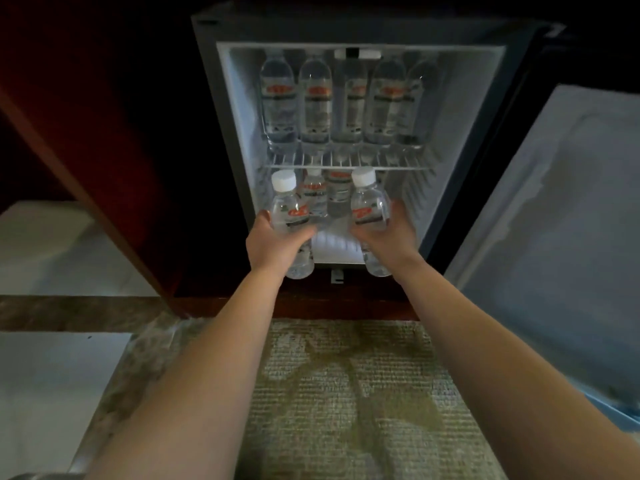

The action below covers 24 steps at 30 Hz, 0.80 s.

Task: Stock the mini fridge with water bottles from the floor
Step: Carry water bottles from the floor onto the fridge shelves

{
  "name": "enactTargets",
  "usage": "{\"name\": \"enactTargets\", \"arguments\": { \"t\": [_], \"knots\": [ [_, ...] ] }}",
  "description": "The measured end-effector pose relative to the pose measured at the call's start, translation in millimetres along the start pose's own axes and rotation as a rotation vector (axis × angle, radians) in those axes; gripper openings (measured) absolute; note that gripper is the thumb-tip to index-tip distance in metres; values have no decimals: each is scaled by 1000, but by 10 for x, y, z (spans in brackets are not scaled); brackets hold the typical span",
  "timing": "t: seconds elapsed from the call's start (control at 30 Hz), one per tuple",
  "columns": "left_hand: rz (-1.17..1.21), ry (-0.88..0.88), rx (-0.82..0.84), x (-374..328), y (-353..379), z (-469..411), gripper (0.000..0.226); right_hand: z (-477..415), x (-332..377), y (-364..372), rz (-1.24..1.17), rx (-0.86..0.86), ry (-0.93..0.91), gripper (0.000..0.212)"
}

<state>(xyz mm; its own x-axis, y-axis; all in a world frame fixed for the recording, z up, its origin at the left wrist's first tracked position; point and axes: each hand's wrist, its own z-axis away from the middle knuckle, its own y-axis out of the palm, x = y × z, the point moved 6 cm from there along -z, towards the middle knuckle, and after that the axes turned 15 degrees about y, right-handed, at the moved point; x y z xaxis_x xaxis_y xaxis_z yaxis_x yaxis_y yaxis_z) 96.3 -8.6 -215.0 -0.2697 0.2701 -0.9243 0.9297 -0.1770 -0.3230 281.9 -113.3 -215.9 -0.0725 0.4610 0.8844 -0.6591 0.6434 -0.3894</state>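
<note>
The left hand (pixel 273 242) is wrapped round the waist of one water bottle (pixel 289 209) with its fingers curled under the label. The right hand (pixel 388 237) holds a second bottle (pixel 369 206) the same way. Both bottles have their white caps up and sit just below the front edge of the wire shelf (pixel 346 164), at the mouth of the mini fridge (pixel 207 98). They look full, so probably fairly heavy for their size, with thin clear walls that would dent under a hard squeeze and a smooth skin that could slip. The labelled middle seems the safest hold, as the caps are too narrow. Below the shelf at the back stand two more bottles (pixel 337 192), with bare white floor in front of them. Above the shelf a row of bottles (pixel 315 102) fills the width. Right of the shelf the door (pixel 554 220) hangs open, and to the left is dark red wood panelling (pixel 104 150). Nearer than the shelf lie a woven rug (pixel 346 393) and pale tiles (pixel 52 375) — the room is dim.
</note>
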Motion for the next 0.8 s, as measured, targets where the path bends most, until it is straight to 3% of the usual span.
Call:
{"name": "enactTargets", "arguments": {
  "t": [0.23, 0.37, 0.43, 0.53, 0.67, 0.8],
  "knots": [
    [-13, -38, -97, 604, 167, -383, 57, -671, -355, 445, -57, -47, 83, 65],
    [24, -6, -67, 756, 342, -520, 58, -1013, -429, 614, -94, -116, 70, 53],
    [44, 1, -33, 806, 390, -570, 59, -1164, -430, 682, -91, -144, 68, 58],
    [23, 27, 31, 863, 417, -618, 56, -1349, -487, 769, -54, -211, 98, 73],
    [-7, 49, 38, 920, 383, -637, 50, -1606, -486, 860, -42, -234, 155, 71],
    [6, 27, 24, 977, 360, -628, 53, -1805, -387, 968, 121, -208, 144, 72]
  ]
}}
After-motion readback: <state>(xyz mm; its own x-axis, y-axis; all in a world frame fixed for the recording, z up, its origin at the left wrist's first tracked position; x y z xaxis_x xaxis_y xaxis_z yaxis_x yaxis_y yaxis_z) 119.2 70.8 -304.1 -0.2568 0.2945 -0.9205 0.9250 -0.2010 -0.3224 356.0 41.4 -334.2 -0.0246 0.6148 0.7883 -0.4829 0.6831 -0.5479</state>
